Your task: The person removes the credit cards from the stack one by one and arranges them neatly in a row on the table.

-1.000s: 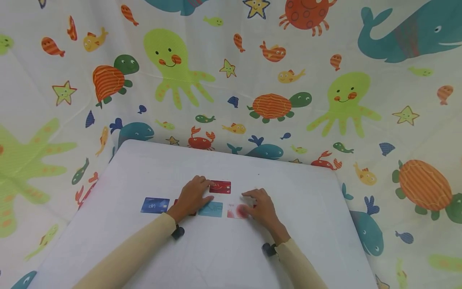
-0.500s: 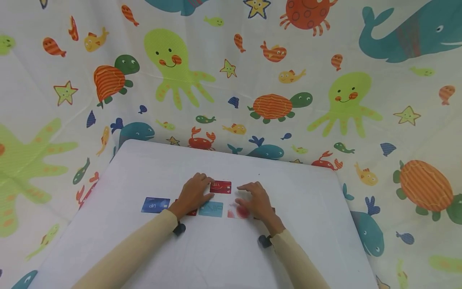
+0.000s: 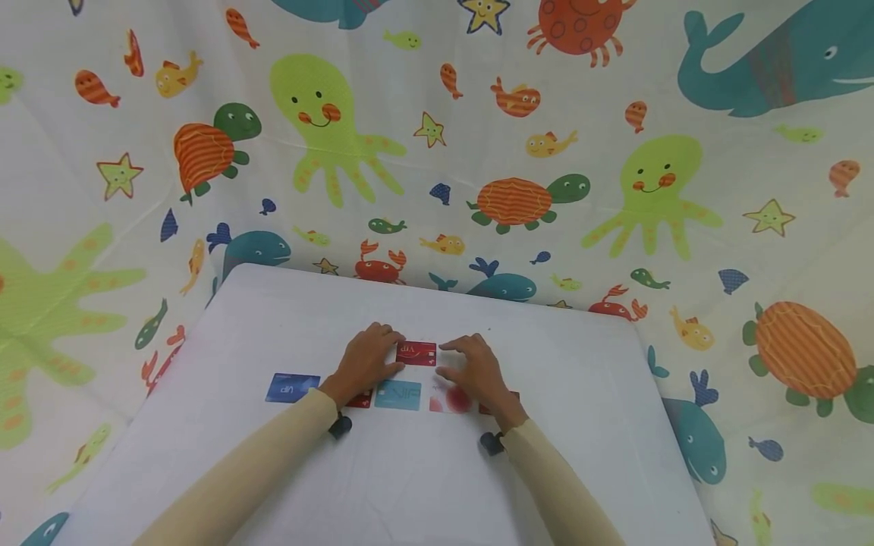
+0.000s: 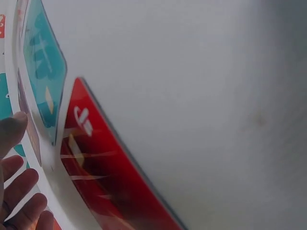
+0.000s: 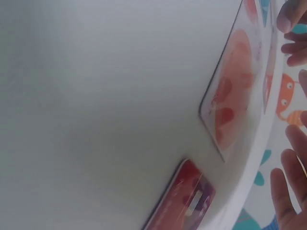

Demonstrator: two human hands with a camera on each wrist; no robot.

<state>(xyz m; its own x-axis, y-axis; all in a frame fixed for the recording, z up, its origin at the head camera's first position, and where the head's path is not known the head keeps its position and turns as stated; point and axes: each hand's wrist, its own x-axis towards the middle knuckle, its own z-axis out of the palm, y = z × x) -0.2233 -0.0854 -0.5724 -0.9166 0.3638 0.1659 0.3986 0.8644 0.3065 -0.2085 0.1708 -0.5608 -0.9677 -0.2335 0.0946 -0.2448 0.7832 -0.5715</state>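
A red VIP card (image 3: 416, 353) lies flat on the white table, behind a row of other cards. My left hand (image 3: 365, 360) has its fingertips right at the card's left edge, thumb and forefinger spread. On the opposite side, my right hand (image 3: 476, 371) hovers with thumb and forefinger apart, close to the right edge. The row holds a blue VIP card (image 3: 291, 387), a red card (image 4: 103, 158) partly under my left wrist, a teal card (image 3: 398, 395), a pink-and-white card (image 5: 232, 91), and a dark red card (image 5: 187, 196) partly hidden by my right wrist.
The white table (image 3: 437, 478) extends around the cards to its rounded back corners. Behind it hangs a curtain (image 3: 423, 76) printed with sea animals. A small dark wrist camera sits on each wrist.
My right hand has moved left and away from me, from over the pink-and-white card to beside the red VIP card. The left hand and the cards have stayed about where they were.
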